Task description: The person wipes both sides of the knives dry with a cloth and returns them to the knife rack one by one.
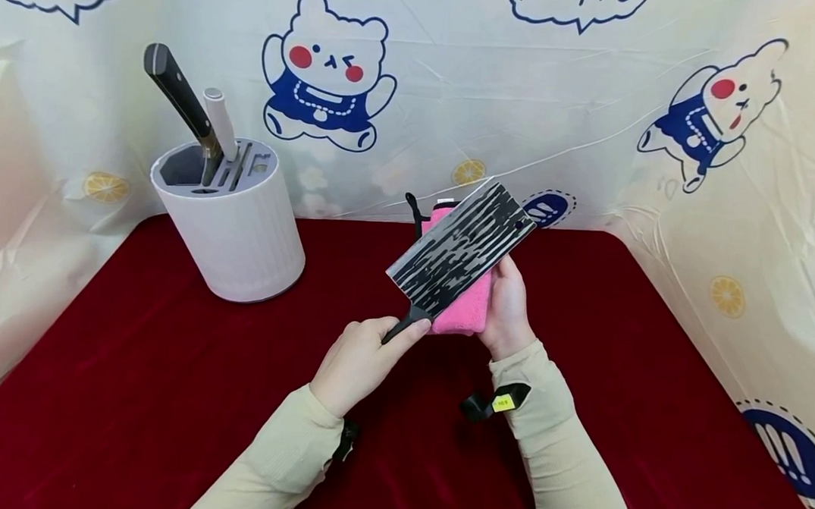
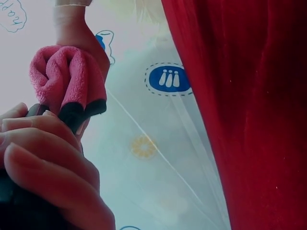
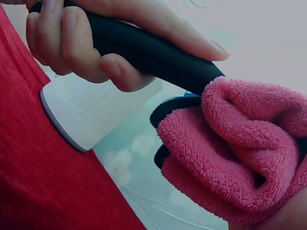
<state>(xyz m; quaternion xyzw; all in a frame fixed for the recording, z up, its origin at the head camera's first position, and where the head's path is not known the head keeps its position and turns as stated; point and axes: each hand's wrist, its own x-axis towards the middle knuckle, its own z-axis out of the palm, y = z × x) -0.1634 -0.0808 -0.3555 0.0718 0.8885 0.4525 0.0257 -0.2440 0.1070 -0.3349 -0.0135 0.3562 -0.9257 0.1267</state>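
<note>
A cleaver with a black and grey streaked blade (image 1: 462, 245) is held up over the table, tilted to the upper right. My left hand (image 1: 360, 361) grips its black handle (image 3: 144, 45), thumb laid along the top. Behind the blade, my right hand (image 1: 510, 308) holds a folded pink towel (image 1: 465, 312) with black edging against the cleaver's underside. In the right wrist view the towel's thick folds lie right at the handle's blade end. Most of the right hand's fingers are hidden behind the towel and blade.
A white round knife block (image 1: 244, 240) stands at the left of the table, holding a black-handled knife (image 1: 182, 96) and a white-handled tool (image 1: 220, 123). Dark red cloth (image 1: 135, 394) covers the table. A printed curtain (image 1: 456, 74) hangs behind and at both sides.
</note>
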